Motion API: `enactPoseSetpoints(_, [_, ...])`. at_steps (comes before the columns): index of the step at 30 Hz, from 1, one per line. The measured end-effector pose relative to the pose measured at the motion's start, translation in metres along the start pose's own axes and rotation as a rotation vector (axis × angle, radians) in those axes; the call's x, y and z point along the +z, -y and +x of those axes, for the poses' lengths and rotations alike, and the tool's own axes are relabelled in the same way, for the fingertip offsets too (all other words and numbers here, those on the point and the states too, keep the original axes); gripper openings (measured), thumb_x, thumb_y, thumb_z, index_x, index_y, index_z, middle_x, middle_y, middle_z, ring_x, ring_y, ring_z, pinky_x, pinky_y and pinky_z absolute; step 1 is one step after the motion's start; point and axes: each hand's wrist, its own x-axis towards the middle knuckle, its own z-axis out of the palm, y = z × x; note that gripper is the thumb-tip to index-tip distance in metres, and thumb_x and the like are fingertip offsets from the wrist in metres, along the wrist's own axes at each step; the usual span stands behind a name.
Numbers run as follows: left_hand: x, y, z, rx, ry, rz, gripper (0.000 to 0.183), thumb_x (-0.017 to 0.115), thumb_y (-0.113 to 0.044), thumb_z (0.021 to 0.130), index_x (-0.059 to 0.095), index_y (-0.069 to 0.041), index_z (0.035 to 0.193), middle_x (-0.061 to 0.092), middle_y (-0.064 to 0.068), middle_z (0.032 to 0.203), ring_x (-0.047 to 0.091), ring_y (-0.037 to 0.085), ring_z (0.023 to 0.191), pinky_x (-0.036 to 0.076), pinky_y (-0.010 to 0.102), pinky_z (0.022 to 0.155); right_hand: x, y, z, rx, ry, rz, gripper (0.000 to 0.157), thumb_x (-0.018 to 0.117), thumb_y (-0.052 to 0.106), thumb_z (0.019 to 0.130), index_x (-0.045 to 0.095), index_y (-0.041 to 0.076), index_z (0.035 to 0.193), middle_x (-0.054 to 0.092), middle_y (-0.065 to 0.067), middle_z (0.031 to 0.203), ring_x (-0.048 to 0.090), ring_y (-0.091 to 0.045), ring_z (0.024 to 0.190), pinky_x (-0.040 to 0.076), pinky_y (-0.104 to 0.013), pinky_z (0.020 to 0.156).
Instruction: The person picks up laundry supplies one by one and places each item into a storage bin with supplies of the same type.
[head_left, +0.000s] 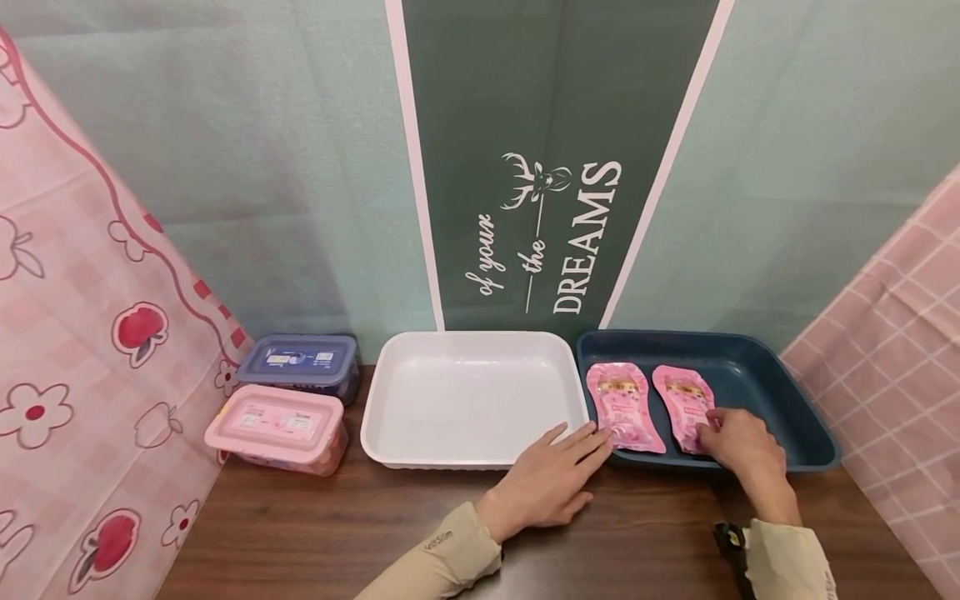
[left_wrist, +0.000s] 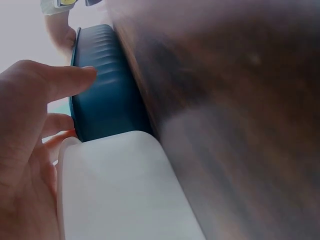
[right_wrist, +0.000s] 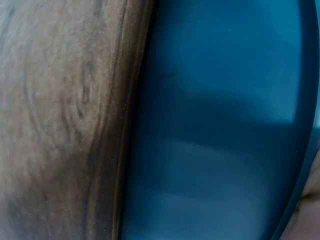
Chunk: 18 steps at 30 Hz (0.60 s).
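Two pink pouches lie side by side in the dark teal tray (head_left: pixel 750 358). My right hand (head_left: pixel 746 446) reaches over that tray's front rim and pinches the lower right side of the right pink pouch (head_left: pixel 684 404), thumb and index finger curled at its edge. The left pink pouch (head_left: pixel 621 404) lies by the tray's left wall. My left hand (head_left: pixel 551 475) extends across the front corner where the trays meet, fingers nearly straight, fingertips at that pouch's lower left edge. In the left wrist view its thumb (left_wrist: pixel 75 80) stands in front of the teal tray's outer wall (left_wrist: pixel 112 107). Only a sliver of the right hand (right_wrist: pixel 305 220) shows in the right wrist view.
Left of the teal tray stands a white tray (head_left: pixel 472 400). A pink lidded box (head_left: pixel 277 425) and a blue lidded box (head_left: pixel 300 362) stand farther left. Cloth backdrops rise behind and at both sides of the brown wooden table (head_left: pixel 300 533).
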Motion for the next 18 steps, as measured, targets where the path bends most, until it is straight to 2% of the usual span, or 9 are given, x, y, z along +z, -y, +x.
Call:
enactPoseSetpoints(3, [-0.003, 0.002, -0.001, 0.000, -0.001, -0.016, 0.074, 0.060, -0.051, 0.105, 0.037, -0.019, 0.168, 0.036, -0.004, 0.173, 0.028, 0.016, 0.163, 0.030, 0.039, 0.131, 0.002, 0.000, 0.000, -0.037, -0.039, -0.003, 0.063, 0.063, 0.032, 0.101, 0.052, -0.012, 0.145, 0.050, -0.045, 0.141, 0.055, -0.061, 0.109, 0.047, -0.077, 0.086])
enactPoseSetpoints(9, [-0.012, 0.010, -0.013, -0.029, -0.036, -0.116, 0.069, 0.059, -0.047, 0.107, 0.040, -0.018, 0.166, 0.038, -0.002, 0.173, 0.028, 0.022, 0.164, 0.028, 0.041, 0.132, 0.010, 0.014, -0.010, -0.130, -0.211, 0.010, 0.054, 0.061, 0.025, 0.102, 0.057, -0.011, 0.142, 0.052, -0.043, 0.136, 0.054, -0.064, 0.115, 0.047, -0.080, 0.084])
enactPoseSetpoints(13, [-0.023, 0.023, -0.032, -0.069, -0.084, -0.168, 0.066, 0.062, -0.044, 0.106, 0.045, -0.016, 0.163, 0.041, 0.000, 0.171, 0.031, 0.027, 0.163, 0.029, 0.044, 0.131, 0.012, 0.042, -0.023, -0.208, -0.312, 0.037, 0.046, 0.065, 0.019, 0.100, 0.062, -0.005, 0.140, 0.054, -0.041, 0.137, 0.056, -0.064, 0.118, 0.048, -0.082, 0.086])
enactPoseSetpoints(18, [-0.036, 0.046, -0.067, -0.135, -0.153, -0.192, 0.063, 0.065, -0.041, 0.105, 0.050, -0.014, 0.160, 0.046, 0.002, 0.168, 0.035, 0.032, 0.160, 0.033, 0.049, 0.129, 0.012, 0.086, -0.039, -0.428, -0.405, 0.073, 0.039, 0.071, 0.011, 0.097, 0.069, -0.005, 0.133, 0.064, -0.035, 0.133, 0.062, -0.057, 0.119, 0.050, -0.078, 0.095])
